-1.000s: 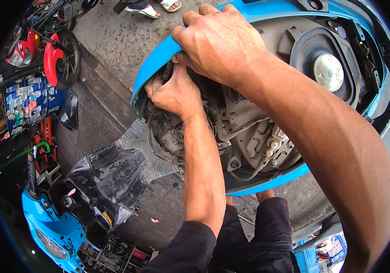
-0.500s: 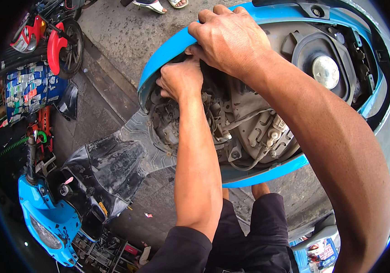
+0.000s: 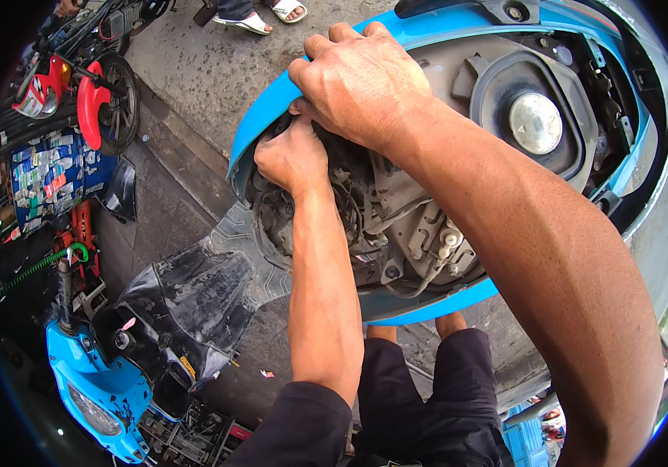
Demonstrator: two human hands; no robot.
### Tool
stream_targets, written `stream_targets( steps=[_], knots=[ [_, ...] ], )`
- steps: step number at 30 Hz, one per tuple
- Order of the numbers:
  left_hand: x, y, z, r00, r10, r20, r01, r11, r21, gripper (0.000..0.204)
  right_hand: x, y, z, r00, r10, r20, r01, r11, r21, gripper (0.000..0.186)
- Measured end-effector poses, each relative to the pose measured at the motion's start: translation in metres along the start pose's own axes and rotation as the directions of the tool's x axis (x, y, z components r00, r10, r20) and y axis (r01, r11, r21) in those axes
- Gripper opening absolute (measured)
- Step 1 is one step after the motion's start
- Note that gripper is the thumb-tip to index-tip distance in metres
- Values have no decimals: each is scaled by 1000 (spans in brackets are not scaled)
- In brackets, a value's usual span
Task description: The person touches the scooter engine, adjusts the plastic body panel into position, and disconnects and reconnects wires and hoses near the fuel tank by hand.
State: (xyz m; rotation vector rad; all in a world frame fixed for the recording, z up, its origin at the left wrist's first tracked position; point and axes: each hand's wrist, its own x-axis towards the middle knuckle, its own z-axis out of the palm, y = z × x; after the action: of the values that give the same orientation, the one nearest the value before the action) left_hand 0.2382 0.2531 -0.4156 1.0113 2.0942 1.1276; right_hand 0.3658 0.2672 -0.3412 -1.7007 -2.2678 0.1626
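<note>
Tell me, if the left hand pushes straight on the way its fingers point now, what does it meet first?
The left hand points up and away, under the blue body panel. It would probably meet the inside of that panel first, beside the right hand gripping the edge. Depth there is unclear.

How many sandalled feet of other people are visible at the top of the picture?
2. One white sandal is at the top edge, left of centre; the other white sandal is just right of it, partly cut by the edge. More may be out of view.
</note>
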Motion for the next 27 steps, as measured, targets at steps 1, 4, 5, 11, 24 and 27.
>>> stream_targets(
  steps=[1, 4, 5, 11, 24, 27],
  knots=[
    [-2, -3, 3, 1000, 1, 2, -1, 1000, 3, 48, -1, 1, 1, 1000, 3, 0, -3, 1000, 2, 29],
    [1, -7, 7, 996, 13, -92, -18, 998, -54, 46, 6, -3, -7, 1000, -6, 2, 6, 1000, -12, 29],
    [0, -8, 9, 989, 84, -124, -86, 996, -10, 46, 5, -3, -5, 1000, -10, -7, 10, 1000, -11, 29],
    [-3, 7, -2, 998, 42, -57, -41, 999, 12, 39, 3, -1, -1, 1000, -19, 11, 20, 1000, -21, 27],
    [-5, 0, 4, 996, 59, -63, -62, 997, -43, 34, 3, -3, -4, 999, -4, 44, 4, 1000, -8, 28],
    [0, -4, 1, 996, 81, -39, -84, 993, -83, 32, 3, -3, -2, 1000, -5, 29, 5, 1000, 6, 27]
  ],
)
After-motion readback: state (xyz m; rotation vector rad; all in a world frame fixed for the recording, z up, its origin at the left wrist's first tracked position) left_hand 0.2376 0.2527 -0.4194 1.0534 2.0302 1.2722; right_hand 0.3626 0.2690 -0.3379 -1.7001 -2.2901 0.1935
